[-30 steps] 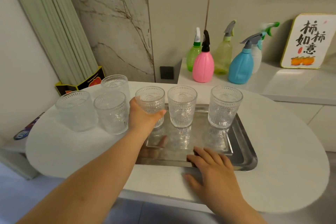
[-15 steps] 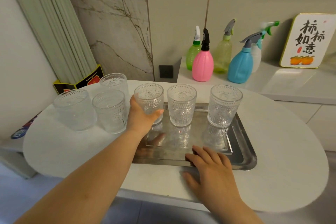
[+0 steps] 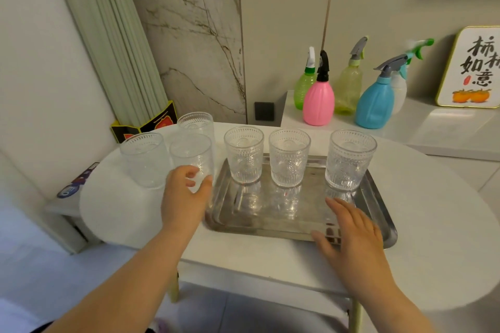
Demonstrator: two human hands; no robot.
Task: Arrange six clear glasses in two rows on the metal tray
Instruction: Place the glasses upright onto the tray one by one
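Observation:
Three clear ribbed glasses stand in a row along the back of the metal tray (image 3: pixel 270 220): left glass (image 3: pixel 244 154), middle glass (image 3: pixel 289 157), right glass (image 3: pixel 350 159). Three more stand on the white table left of the tray: a far-left glass (image 3: pixel 142 159), a back glass (image 3: pixel 196 121), and a near glass (image 3: pixel 192 151). My left hand (image 3: pixel 185 197) wraps around the lower part of that near glass, thumb on its right side; the glass stands on the table. My right hand (image 3: pixel 351 230) lies flat, fingers spread, on the tray's front right rim.
The white oval table (image 3: pixel 433 211) has a front edge close to me. Behind it, a white shelf (image 3: pixel 446 130) holds several spray bottles, among them a pink bottle (image 3: pixel 318 101) and a blue bottle (image 3: pixel 374 104), plus a framed sign (image 3: pixel 473 67). Green slats lean at back left.
My left hand let go of the left glass on the tray and moved left onto the near glass on the table. My right hand stayed on the tray's front rim.

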